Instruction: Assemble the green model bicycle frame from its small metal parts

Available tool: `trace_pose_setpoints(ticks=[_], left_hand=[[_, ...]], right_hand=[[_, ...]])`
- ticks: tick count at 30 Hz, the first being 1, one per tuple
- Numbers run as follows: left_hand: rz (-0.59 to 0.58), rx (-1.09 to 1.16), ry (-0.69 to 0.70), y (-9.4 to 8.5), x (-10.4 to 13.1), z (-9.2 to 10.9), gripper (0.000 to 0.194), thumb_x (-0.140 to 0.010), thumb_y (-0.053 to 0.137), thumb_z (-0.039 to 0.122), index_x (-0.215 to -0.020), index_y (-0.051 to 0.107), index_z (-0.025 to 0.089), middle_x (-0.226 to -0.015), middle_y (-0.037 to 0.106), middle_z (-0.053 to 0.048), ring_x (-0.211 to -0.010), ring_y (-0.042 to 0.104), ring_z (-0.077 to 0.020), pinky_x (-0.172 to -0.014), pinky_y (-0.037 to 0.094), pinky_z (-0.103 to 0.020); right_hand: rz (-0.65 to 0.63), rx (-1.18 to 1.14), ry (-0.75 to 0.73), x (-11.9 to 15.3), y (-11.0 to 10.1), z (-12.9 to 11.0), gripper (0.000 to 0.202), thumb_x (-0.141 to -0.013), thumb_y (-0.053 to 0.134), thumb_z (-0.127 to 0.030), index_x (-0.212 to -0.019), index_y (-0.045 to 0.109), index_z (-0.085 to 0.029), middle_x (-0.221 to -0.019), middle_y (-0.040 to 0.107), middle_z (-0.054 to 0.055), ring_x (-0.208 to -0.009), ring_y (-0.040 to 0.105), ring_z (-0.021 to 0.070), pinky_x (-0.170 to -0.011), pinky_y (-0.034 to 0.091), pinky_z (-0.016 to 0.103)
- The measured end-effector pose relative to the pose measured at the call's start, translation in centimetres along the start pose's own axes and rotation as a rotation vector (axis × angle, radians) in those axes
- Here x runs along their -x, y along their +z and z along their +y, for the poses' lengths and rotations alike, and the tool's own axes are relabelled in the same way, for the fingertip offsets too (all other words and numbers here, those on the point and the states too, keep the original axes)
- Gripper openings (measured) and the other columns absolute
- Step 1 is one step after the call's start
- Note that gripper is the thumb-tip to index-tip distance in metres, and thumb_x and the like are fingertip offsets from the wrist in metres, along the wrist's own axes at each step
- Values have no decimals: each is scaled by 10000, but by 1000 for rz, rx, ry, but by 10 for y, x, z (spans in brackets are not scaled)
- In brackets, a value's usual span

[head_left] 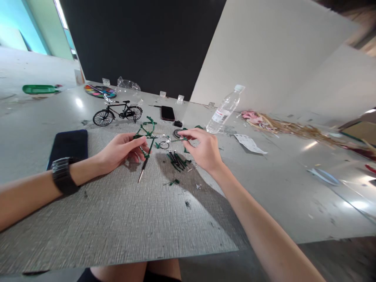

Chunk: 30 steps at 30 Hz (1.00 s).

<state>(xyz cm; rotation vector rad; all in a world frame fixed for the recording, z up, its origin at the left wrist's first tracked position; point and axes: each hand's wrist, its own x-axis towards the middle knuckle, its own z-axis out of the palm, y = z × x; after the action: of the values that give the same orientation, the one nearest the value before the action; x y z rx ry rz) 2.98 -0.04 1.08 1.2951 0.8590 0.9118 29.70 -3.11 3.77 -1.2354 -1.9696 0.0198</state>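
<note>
My left hand [126, 147], with a black wristband, is closed on a thin green plastic part [150, 148], which looks like a piece of a model bicycle frame. Just beyond the fingers, more green curved parts [149, 124] show. Below them a slim black rod with a metal tip [143, 171], like a screwdriver, lies on the mat. My right hand [204, 147] hovers over the loose parts, thumb and fingers pinched around something small and greenish that I cannot make out. Between my hands lie a small black ring [164, 145], a spoked wheel [177, 133] and several dark and green sticks [178, 160].
An assembled black model bicycle [119, 112] stands at the back left, near a paint palette [100, 91]. A dark phone [69, 145] lies left, another phone [167, 113] behind the parts. A plastic bottle [225, 109] stands right of them, beside a paper slip [249, 143].
</note>
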Motion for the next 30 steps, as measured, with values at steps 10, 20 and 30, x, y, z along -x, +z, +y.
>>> trace_pose_setpoints(ticks=[10,20,30], left_hand=[[5,4,-11,1,0,1,328,-820,785,472,-789,712,154,-805,760,-74,-563,670,-108,-495,533,-182],[15,-57,-18,2,2,3,337,-793,802,484,-832,715,160,-712,737,-76,-574,683,-155,-527,554,-243],[-7,-129,4,0,1,2,354,-751,860,374,-954,648,177,-765,742,-39,-622,719,-160,-542,570,-226]], right_hand=[[32,-185,84,1,0,-5,329,-949,605,-367,-1189,748,-193,-1103,759,90,-886,716,200,-779,607,361],[-50,-417,260,2,13,-6,257,-857,730,-318,-1078,630,-235,-923,729,33,-854,701,198,-814,592,387],[-147,-479,263,7,20,-10,382,-876,709,-327,-1202,529,-241,-900,724,18,-799,692,184,-790,571,366]])
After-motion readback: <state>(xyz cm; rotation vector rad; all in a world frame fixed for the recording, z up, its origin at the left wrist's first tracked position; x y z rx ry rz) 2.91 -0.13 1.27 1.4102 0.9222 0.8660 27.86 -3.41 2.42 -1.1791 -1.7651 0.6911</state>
